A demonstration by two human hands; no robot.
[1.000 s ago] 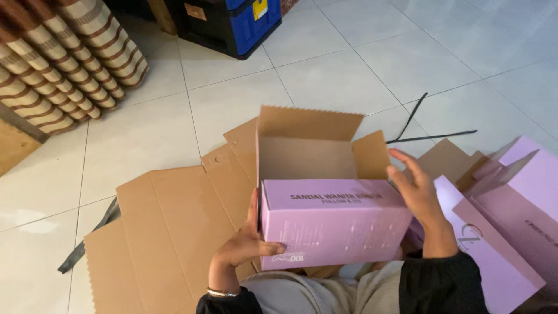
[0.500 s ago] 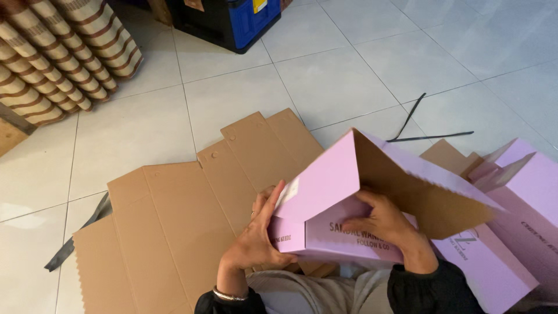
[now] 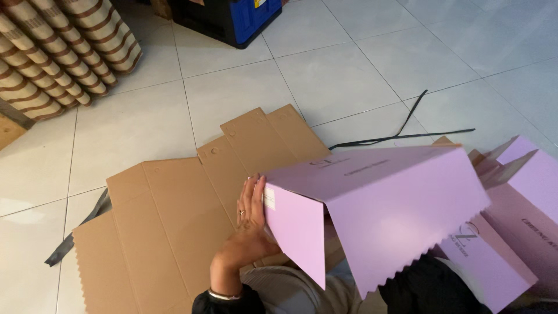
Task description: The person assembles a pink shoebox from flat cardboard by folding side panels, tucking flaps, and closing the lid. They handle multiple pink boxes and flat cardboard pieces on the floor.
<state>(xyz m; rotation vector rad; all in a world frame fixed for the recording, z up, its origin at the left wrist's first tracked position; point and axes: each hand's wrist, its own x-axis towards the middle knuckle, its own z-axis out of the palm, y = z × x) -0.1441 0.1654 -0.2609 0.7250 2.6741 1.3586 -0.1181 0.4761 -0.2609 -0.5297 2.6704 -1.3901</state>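
Our left hand (image 3: 251, 204) is flat and nearly fully open, fingers straight and close together, pointing away from us, pressed against the left end of the lilac box (image 3: 378, 197). A ring shows on one finger and a thin bracelet sits at the wrist. Our right hand is hidden behind the box, so we cannot tell how it stands or what it grips.

The lilac box is held up in front of us, above our lap, tilted so that its broad top panel faces the camera. A small white label sits on the end panel beside our fingers, and a large flap with a zigzag cut edge hangs down toward our dark sleeve.

Under the box and our left hand, flattened brown cardboard (image 3: 168, 227) lies spread on the pale tiled floor (image 3: 349, 64). To the right, just beside the held box, more lilac boxes (image 3: 523, 197) lie open or folded. A dark strap (image 3: 407, 136) lies on the tiles beyond them, and another strap (image 3: 75, 235) pokes out from under the cardboard at the left. Farther off, a stack of striped brown-and-cream rolls (image 3: 58, 52) sits at the top left, and a blue and black crate (image 3: 232, 17) stands at the top.
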